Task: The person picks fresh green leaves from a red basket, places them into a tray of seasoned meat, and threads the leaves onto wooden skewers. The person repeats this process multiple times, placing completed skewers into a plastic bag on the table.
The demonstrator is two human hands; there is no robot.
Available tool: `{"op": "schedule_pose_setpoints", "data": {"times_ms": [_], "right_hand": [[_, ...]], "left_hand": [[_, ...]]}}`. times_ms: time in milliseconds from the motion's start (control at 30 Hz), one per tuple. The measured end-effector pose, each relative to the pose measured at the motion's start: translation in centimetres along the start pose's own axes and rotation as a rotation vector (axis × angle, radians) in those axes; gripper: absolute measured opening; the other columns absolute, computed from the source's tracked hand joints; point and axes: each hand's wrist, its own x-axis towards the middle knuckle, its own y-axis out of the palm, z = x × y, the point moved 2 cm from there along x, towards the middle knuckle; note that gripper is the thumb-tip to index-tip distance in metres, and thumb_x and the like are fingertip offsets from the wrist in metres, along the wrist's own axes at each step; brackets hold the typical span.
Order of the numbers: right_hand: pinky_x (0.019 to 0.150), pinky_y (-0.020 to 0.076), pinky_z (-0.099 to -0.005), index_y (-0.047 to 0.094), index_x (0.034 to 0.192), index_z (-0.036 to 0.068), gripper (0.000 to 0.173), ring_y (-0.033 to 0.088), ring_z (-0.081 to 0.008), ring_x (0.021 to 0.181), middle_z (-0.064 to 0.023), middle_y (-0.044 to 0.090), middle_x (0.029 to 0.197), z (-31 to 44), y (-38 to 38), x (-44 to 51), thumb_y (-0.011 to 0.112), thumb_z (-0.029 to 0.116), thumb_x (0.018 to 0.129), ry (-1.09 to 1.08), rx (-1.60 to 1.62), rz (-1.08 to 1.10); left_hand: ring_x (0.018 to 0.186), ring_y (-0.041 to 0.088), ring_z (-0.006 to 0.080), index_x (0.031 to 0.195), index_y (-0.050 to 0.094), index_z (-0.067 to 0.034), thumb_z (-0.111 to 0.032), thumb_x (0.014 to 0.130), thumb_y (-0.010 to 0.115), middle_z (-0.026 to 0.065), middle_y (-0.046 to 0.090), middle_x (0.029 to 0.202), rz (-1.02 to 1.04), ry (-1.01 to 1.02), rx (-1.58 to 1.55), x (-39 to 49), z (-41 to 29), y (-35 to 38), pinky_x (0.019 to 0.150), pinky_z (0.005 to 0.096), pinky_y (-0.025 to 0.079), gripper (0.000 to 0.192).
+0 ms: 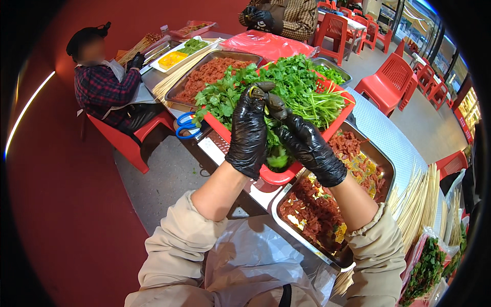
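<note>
Both my hands wear shiny black gloves and meet over a red plastic basket (pixel 341 121) heaped with fresh cilantro (pixel 293 73). My left hand (pixel 248 132) has its fingers curled around a thin, bent green stem (pixel 251 92). Close against those fingertips is my right hand (pixel 310 147), its thumb and fingers drawn together; what lies between them is hidden. Green leaves (pixel 274 140) show in the gap below the hands, partly blurred. Under my right forearm stands a metal tray (pixel 388 169) of marinated red meat strips (pixel 312 209) with yellow patches.
Blue-handled scissors (pixel 186 124) lie left of the basket. Beyond are another meat tray (pixel 218 75) and a white tray (pixel 184 53). Bamboo skewers (pixel 416 199) spread at right. One person (pixel 107 84) sits at left, another (pixel 284 17) across the table. Red chairs (pixel 391 82) stand behind.
</note>
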Motion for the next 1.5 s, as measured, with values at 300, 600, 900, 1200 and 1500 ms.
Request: {"op": "schedule_pose_setpoints", "data": {"times_ms": [300,600,900,1200,1500], "right_hand": [[0.065,0.0433,-0.031,0.054,0.096,-0.001,0.017,0.052,-0.0255,0.069,-0.0163,0.056,0.082,0.6,-1.0,0.6,0.056,0.002,0.08,-0.11,-0.34,-0.037],[0.065,0.0443,-0.0279,0.052,0.097,-0.003,0.021,0.051,-0.0128,0.07,-0.0098,0.057,0.08,0.8,-0.3,0.9,0.058,-0.001,0.077,-0.254,-0.381,0.029],[0.068,0.0434,-0.0239,0.052,0.093,0.002,0.015,0.047,-0.0077,0.077,-0.0019,0.053,0.083,0.5,-2.1,1.4,0.058,-0.001,0.079,0.002,0.061,-0.02],[0.064,0.0413,-0.0229,0.053,0.082,0.003,0.009,0.043,-0.0051,0.07,0.0018,0.052,0.072,1.6,-2.8,1.8,0.06,-0.001,0.077,-0.015,-0.014,0.005],[0.074,0.0434,-0.0236,0.056,0.095,0.003,0.013,0.05,-0.0073,0.083,-0.0009,0.055,0.088,1.5,-3.7,1.6,0.057,0.004,0.082,0.11,0.075,0.088]], "left_hand": [[0.069,0.053,0.0114,0.104,0.047,-0.002,-0.017,0.093,0.037,0.0027,0.054,0.074,-0.069,0.122,0.189,0.2,0.8,-1.3,0.064,0.0237,0.044,0.021],[0.07,0.057,0.0206,0.106,0.047,-0.001,0.006,0.08,0.042,0.0106,0.056,0.078,0.023,0.364,0.877,-0.5,0.7,-1.4,0.064,0.0309,0.046,0.028],[0.075,0.058,0.0357,0.105,0.048,0.001,0.004,0.08,0.046,0.0202,0.058,0.083,0.147,0.528,1.091,-0.5,0.5,-1.6,0.065,0.0367,0.047,0.026],[0.069,0.056,0.0382,0.099,0.05,-0.001,-0.015,0.085,0.053,0.0212,0.056,0.075,0.259,0.248,0.911,-1.0,0.7,-1.3,0.056,0.0375,0.043,0.02],[0.071,0.053,0.011,0.105,0.052,0.001,-0.008,0.084,0.056,0.01,0.06,0.082,0.551,0.035,1.131,-0.4,-0.1,-2.3,0.067,0.0256,0.044,0.023]]}}
